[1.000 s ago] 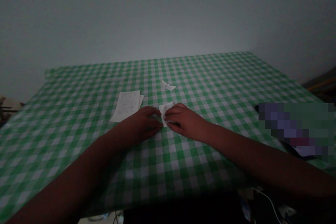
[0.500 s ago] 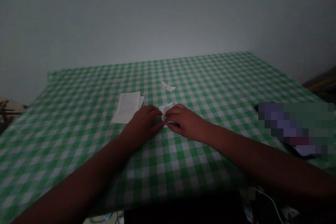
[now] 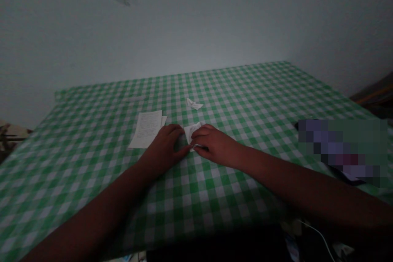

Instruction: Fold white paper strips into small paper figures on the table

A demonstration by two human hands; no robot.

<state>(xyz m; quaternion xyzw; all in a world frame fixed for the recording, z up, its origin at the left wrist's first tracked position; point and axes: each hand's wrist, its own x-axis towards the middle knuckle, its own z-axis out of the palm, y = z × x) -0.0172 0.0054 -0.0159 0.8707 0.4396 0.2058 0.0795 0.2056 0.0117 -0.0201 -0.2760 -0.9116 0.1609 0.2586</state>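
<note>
Both my hands rest on a table covered with a green and white checked cloth (image 3: 92, 180). My left hand (image 3: 164, 145) and my right hand (image 3: 213, 144) meet at a small folded piece of white paper (image 3: 190, 131), fingers curled and pressed on it from either side. A flat printed paper sheet (image 3: 146, 128) lies just left of my left hand. A small crumpled or folded paper scrap (image 3: 194, 104) sits on the cloth beyond the hands.
A blurred-out dark object (image 3: 342, 151) lies at the right side of the table. A pale wall (image 3: 196, 24) stands behind the table. A white cable (image 3: 319, 235) hangs below the front edge at the right.
My left hand has shifted slightly along the small paper's left edge. The right hand stays in place, and the view has tilted a little.
</note>
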